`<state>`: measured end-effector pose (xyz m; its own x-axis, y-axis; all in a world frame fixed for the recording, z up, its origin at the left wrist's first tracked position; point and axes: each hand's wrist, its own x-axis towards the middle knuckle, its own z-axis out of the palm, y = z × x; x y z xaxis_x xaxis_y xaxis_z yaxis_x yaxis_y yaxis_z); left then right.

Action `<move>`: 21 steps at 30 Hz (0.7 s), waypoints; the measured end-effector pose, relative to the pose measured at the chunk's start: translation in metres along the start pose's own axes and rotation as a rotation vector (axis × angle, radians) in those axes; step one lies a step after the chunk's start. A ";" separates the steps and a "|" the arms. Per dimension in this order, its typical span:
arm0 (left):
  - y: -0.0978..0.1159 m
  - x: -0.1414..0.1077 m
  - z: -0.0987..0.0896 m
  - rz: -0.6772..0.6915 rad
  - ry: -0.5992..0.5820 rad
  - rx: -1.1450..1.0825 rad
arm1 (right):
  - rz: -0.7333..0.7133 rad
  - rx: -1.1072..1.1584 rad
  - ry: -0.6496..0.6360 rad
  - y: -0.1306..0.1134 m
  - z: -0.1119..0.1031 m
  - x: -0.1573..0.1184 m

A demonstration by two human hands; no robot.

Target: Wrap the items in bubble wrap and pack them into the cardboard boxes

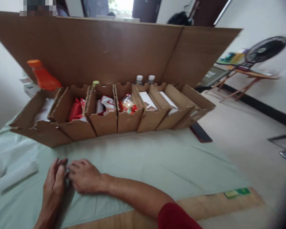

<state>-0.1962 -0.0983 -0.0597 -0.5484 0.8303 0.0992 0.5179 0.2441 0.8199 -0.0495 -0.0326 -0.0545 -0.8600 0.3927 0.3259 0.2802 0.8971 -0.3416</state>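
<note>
Head view is showing cardboard bins [103, 124] on the far side of the green cloth [138, 152]; left hand [54, 179] and right hand [84, 176] are lying half-curled toward its near left, any grip impossible to tell. Bins are likely feeling light, stiff but crushable, side walls offering hold.

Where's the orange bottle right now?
In the head view, the orange bottle is at upper left, just behind the leftmost cardboard bin, in front of the tall cardboard panel.
</note>
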 end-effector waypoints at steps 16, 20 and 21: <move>0.063 -0.036 0.127 0.596 -0.241 0.160 | 0.941 0.077 0.595 0.066 -0.313 -0.291; 0.083 -0.047 0.173 0.825 -0.226 0.166 | 1.045 -0.267 0.499 0.142 -0.399 -0.282; 0.083 -0.050 0.178 0.852 -0.232 0.181 | 1.060 -0.302 0.364 0.161 -0.411 -0.276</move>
<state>-0.0090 -0.0299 -0.0968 0.2049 0.8411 0.5006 0.7944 -0.4417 0.4170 0.4083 0.0868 0.1623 0.0267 0.9670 0.2533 0.9191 0.0758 -0.3866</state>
